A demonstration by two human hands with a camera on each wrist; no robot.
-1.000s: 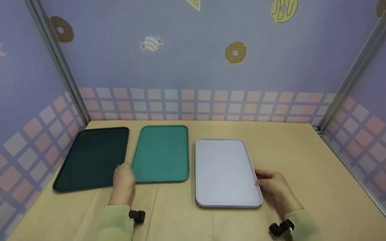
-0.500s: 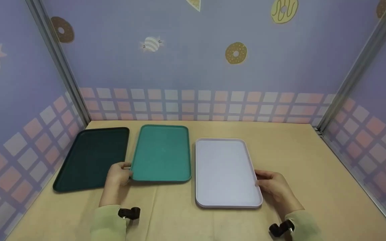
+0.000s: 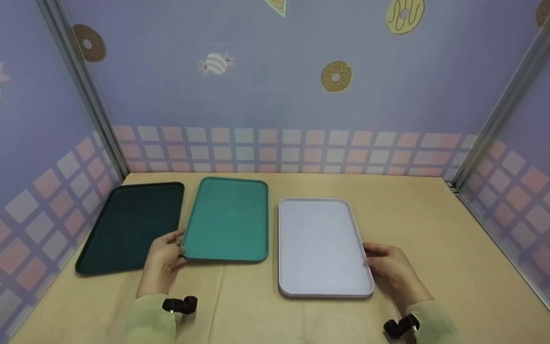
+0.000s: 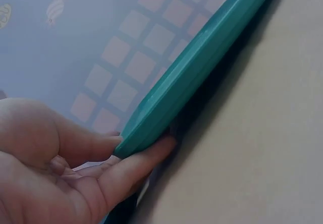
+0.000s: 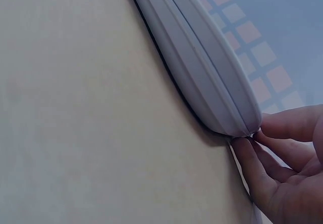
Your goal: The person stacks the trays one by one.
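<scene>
The left hand [image 3: 163,251] pinches the near left corner of a teal, rectangular, shallow-rimmed tray [image 3: 227,220], thumb at the rim and fingers beneath, the gap between them about the rim's thickness; the right hand [image 3: 392,265] holds the right edge of a pale lilac-white, rectangular stack of smooth trays [image 3: 320,243], thumb and fingers close together at the rim (the right wrist view shows at least two layers; the exact count I cannot tell). The hands are well apart; two in all, each with one black wrist device [image 3: 179,305] at a pale green sleeve [image 3: 151,319]; one teal tray, between the stack and one dark green, rectangular, rimmed tray [image 3: 134,224]; one beige tabletop [image 3: 399,205] beneath.
</scene>
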